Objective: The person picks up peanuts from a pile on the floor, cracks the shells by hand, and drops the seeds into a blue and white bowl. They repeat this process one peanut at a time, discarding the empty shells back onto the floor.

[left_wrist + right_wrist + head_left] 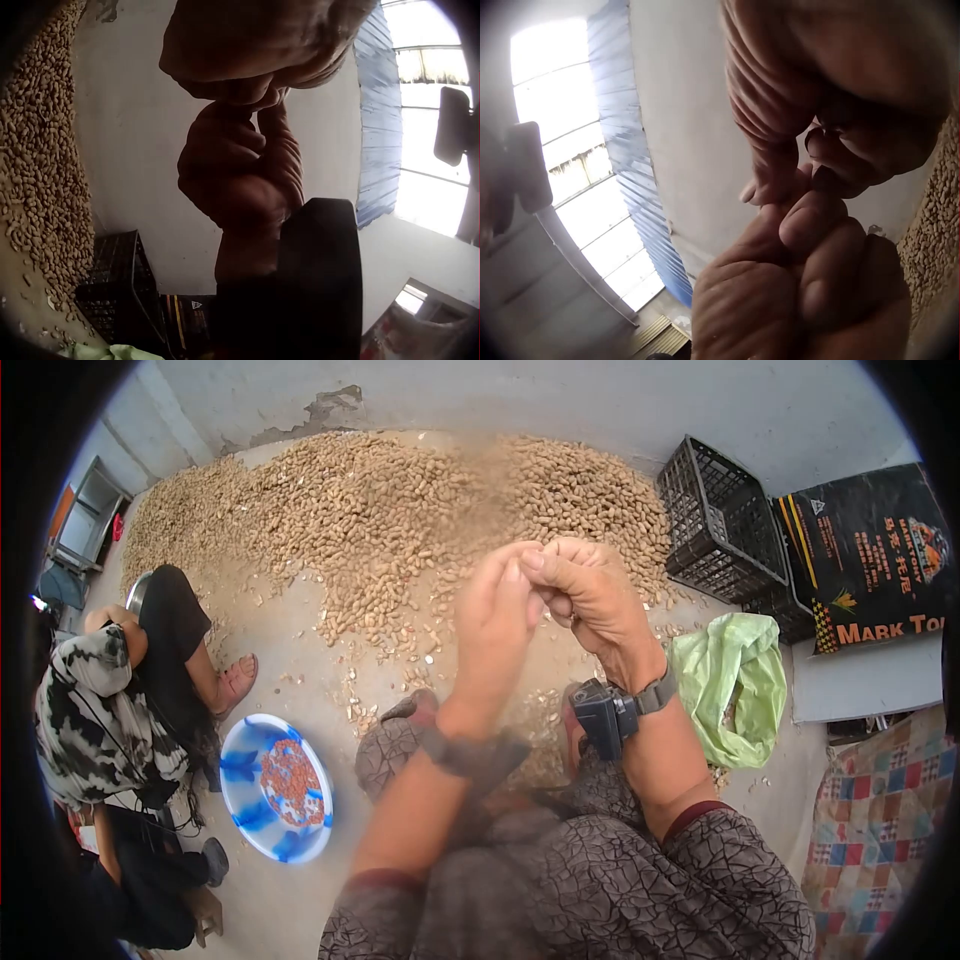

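Note:
In the head view my left hand [495,610] and right hand [597,585] meet in front of my body, fingertips against fingertips. The thumb and bent fingers of each hand pinch at that spot, over a small thing that the fingers hide; I cannot tell its kind. Motion blurs the left hand. From the left wrist, the right hand [240,165] appears below the nearer left hand [255,49]. The right wrist view has the right hand [847,82] above, its thumb pressing down near the left fingers. Beyond the hands spreads a large heap of unshelled peanuts [380,510].
A blue-and-white basin [238,765] with reddish peanut kernels [292,780] stands at left, beside a seated person [110,710]. At right are a black crate [720,520], a green plastic bag [712,680] and a black printed sack [850,560]. Shell bits litter the floor.

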`<action>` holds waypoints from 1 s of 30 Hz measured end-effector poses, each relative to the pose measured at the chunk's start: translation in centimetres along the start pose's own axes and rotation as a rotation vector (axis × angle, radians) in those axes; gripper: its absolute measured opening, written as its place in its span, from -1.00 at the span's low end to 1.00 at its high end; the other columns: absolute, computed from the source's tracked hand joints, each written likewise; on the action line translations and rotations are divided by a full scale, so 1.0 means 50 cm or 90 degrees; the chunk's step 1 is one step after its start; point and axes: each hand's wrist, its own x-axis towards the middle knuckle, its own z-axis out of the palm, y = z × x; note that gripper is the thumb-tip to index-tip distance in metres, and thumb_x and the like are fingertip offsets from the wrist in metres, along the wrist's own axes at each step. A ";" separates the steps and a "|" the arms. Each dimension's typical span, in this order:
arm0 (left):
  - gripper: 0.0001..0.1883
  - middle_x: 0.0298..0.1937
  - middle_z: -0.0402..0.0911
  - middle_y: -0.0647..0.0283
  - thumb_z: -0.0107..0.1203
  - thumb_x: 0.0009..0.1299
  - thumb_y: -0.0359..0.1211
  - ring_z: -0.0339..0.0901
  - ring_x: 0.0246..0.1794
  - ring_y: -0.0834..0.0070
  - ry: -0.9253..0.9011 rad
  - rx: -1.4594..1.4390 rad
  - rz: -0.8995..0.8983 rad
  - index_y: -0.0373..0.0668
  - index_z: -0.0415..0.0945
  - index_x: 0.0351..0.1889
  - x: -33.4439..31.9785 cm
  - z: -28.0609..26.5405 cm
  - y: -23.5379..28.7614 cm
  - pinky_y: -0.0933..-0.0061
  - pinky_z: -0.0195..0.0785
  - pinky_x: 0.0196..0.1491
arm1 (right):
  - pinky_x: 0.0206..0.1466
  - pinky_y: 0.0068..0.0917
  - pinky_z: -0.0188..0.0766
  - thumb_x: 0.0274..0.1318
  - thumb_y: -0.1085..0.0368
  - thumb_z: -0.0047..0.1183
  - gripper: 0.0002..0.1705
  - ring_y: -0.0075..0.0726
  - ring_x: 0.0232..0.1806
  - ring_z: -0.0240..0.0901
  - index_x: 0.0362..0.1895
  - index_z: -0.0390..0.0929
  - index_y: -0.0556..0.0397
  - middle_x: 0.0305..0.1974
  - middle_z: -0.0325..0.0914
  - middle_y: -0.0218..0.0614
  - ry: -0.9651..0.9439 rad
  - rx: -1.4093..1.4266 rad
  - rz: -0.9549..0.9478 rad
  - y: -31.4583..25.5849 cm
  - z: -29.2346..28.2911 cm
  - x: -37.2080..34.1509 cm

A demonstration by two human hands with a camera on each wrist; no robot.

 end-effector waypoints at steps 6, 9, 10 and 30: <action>-0.75 -0.52 0.32 0.52 -0.23 0.46 -0.37 0.09 -0.63 0.88 0.107 -0.055 -0.012 -0.28 0.42 -0.07 0.005 0.013 -0.013 0.81 -0.12 -0.63 | -0.64 -0.81 0.03 0.07 0.28 0.11 -0.82 -0.77 -0.66 0.16 -0.49 0.53 0.12 -0.59 0.45 -0.47 0.058 -0.043 -0.073 0.023 0.021 0.007; -0.74 -0.52 0.33 0.51 -0.25 0.46 -0.35 0.08 -0.65 0.87 0.150 -0.071 -0.040 -0.28 0.42 -0.11 0.008 0.012 -0.004 0.80 -0.13 -0.66 | -0.60 -0.80 0.06 0.06 0.29 0.10 -0.84 -0.78 -0.64 0.16 -0.46 0.55 0.13 -0.57 0.45 -0.48 0.062 -0.048 -0.100 0.026 0.031 0.009; -0.73 -0.52 0.33 0.51 -0.26 0.45 -0.34 0.08 -0.67 0.87 0.172 -0.084 -0.062 -0.29 0.43 -0.13 0.007 0.011 -0.003 0.79 -0.13 -0.68 | -0.60 -0.80 0.06 0.06 0.30 0.10 -0.84 -0.78 -0.64 0.16 -0.45 0.55 0.14 -0.57 0.46 -0.48 0.056 -0.045 -0.110 0.032 0.031 0.010; -0.79 -0.64 0.29 0.35 -0.16 0.36 -0.32 0.14 -0.75 0.71 0.116 -0.225 -0.199 -0.18 0.33 -0.50 0.014 -0.039 0.016 0.66 -0.13 -0.75 | -0.55 -0.72 0.30 0.07 0.46 0.00 -0.91 -0.64 -0.62 0.39 -0.34 0.52 0.24 -0.53 0.54 -0.31 0.037 -0.131 -0.214 0.042 0.047 -0.007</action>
